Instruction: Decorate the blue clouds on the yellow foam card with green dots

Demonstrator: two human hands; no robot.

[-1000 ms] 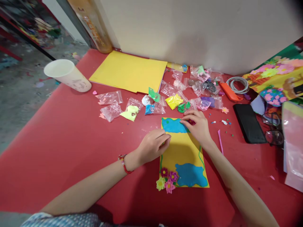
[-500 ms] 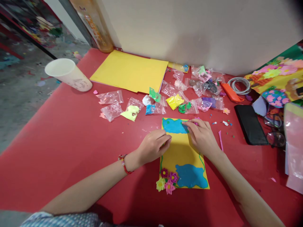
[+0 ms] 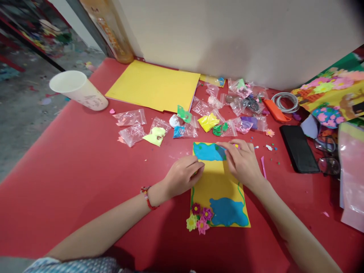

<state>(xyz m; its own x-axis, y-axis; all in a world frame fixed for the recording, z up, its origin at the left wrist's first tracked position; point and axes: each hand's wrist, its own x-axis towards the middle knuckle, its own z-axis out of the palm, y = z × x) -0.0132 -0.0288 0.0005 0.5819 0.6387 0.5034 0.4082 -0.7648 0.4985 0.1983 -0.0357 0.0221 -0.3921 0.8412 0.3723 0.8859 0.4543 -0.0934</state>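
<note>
Right hand (image 3: 245, 163), at yellow card's (image 3: 212, 184) one o'clock, has shifted; green dot (image 3: 216, 148) now shows fuller on blue patch (image 3: 203, 152), seemingly stuck. Left hand (image 3: 183, 176) apart, curled at ten o'clock. Either's grip unclear. Card on table (image 3: 113, 170).

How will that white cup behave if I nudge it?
The white cup will probably tip rather easily, as it narrows from a wide rim to a smaller base. Its thin-looking wall suggests it is light and dents when squeezed. Its inner bottom is hidden, so liquid could add weight.
</note>
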